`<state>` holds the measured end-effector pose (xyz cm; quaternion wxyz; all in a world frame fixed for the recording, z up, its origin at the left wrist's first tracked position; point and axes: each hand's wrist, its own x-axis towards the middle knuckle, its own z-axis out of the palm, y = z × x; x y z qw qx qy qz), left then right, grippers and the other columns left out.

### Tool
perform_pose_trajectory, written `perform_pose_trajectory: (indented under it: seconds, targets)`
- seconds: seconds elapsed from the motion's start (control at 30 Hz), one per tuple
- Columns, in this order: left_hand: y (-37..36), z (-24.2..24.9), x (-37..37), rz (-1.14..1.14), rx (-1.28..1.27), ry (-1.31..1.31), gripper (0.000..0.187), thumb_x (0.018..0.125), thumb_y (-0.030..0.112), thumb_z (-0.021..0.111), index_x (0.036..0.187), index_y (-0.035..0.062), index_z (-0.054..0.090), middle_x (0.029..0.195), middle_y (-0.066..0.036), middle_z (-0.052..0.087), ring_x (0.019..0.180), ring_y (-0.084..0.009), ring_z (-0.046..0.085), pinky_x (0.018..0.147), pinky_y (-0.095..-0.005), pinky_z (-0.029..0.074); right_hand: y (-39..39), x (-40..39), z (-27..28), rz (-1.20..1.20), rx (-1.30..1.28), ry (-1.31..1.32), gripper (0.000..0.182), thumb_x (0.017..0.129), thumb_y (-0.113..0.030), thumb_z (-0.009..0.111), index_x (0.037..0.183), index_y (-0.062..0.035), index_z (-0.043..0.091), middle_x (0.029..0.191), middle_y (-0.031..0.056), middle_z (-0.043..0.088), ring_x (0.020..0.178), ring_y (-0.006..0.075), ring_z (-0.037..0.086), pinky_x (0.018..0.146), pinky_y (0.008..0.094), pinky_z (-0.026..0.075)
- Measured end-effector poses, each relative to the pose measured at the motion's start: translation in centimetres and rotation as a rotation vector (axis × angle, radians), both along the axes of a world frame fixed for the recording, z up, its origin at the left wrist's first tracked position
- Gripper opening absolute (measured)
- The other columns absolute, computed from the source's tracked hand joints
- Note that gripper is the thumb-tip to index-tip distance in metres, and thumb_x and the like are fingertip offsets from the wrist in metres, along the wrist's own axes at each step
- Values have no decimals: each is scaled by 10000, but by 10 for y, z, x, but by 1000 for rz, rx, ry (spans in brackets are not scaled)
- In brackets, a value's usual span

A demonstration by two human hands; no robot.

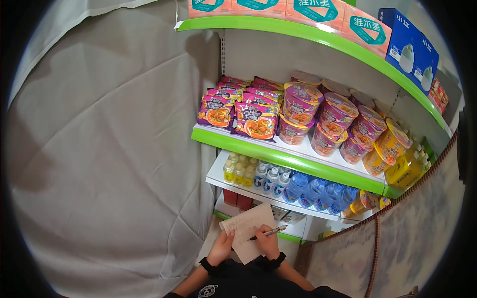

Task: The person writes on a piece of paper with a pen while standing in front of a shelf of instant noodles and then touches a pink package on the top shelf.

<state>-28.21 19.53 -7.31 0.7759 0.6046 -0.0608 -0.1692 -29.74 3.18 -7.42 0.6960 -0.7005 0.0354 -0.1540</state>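
Note:
My left hand (220,248) grips the left edge of a cream paper notepad (253,221), thumb on top. Faint handwriting covers part of its page, too small to read. A pen (273,231) with a dark and silver barrel is held in my right hand (268,243), its tip over the lower part of the page. Both hands are close to my body, below the shelves, and each wrist has a black band. Fingers under the pad are hidden.
Ahead stands a green-edged shelf (288,156) with purple noodle packets (256,120) and stacked noodle cups (300,104). Below are drink bottles (298,186); above, tissue packs (315,10) and blue bulb boxes (402,49). Grey cloth (109,149) hangs left; a patterned curtain (397,248) hangs right.

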Motion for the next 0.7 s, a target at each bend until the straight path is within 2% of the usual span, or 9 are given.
perform_pose_trajectory:
  seconds: [0.07, 0.1, 0.2, 0.4, 0.47, 0.5, 0.6, 0.7]
  targets:
    - [-3, 5, 1, -9, -16, 10, 328, 981, 179, 417, 1254, -3, 417, 1120, -48, 556, 972, -102, 539, 831, -247, 451, -3, -3, 8, 35, 223, 216, 313, 867, -135, 602, 609, -96, 431, 489, -40, 431, 401, 28, 357, 389, 195, 265]
    - [-3, 6, 0, -11, -34, 20, 327, 981, 178, 418, 1253, -3, 418, 1117, -48, 557, 973, -103, 539, 831, -248, 451, -3, -4, 7, 30, 225, 218, 313, 867, -135, 602, 609, -96, 431, 489, -40, 431, 401, 28, 357, 389, 195, 265]
    - [-4, -5, 3, -24, 55, -38, 326, 980, 178, 420, 1251, -3, 417, 1117, -51, 555, 967, -102, 538, 828, -248, 451, -6, -4, 4, 54, 168, 204, 324, 871, -149, 605, 607, -98, 425, 489, -38, 432, 402, 26, 362, 387, 195, 264]
    - [-6, -1, 3, -28, 70, -63, 313, 980, 176, 421, 1234, -6, 431, 1123, -58, 552, 978, -103, 528, 836, -248, 444, -7, -1, 1, 32, 187, 209, 321, 871, -149, 609, 609, -99, 429, 494, -41, 434, 409, 24, 366, 386, 196, 261]
    - [-5, -3, 4, -14, 94, -75, 314, 980, 180, 420, 1233, -7, 435, 1120, -59, 552, 982, -105, 526, 842, -250, 441, -7, 3, -16, -32, -22, 18, 320, 871, -149, 611, 612, -100, 430, 497, -47, 435, 415, 21, 375, 386, 193, 262]
    - [-4, -3, 4, -4, 118, -87, 315, 981, 183, 418, 1231, -8, 439, 1118, -59, 553, 985, -106, 525, 848, -251, 439, -5, 2, -9, -34, -14, 34, 320, 871, -149, 611, 612, -100, 430, 497, -47, 435, 415, 21, 375, 386, 193, 262]
    - [-3, -5, 4, 9, 98, -96, 327, 983, 193, 413, 1240, -7, 432, 1081, -49, 567, 943, -96, 537, 816, -243, 449, -5, -4, 15, 19, 144, 339, 311, 875, -140, 593, 605, -76, 453, 551, -37, 450, 527, 35, 391, 465, 226, 315]
    - [0, 14, 1, -5, 126, -1, 323, 984, 192, 407, 1239, -4, 438, 1027, -30, 581, 880, -77, 548, 750, -222, 460, -1, -6, 16, 31, 156, 380, 313, 880, -141, 577, 603, -65, 451, 570, -37, 445, 569, 36, 393, 494, 232, 328]
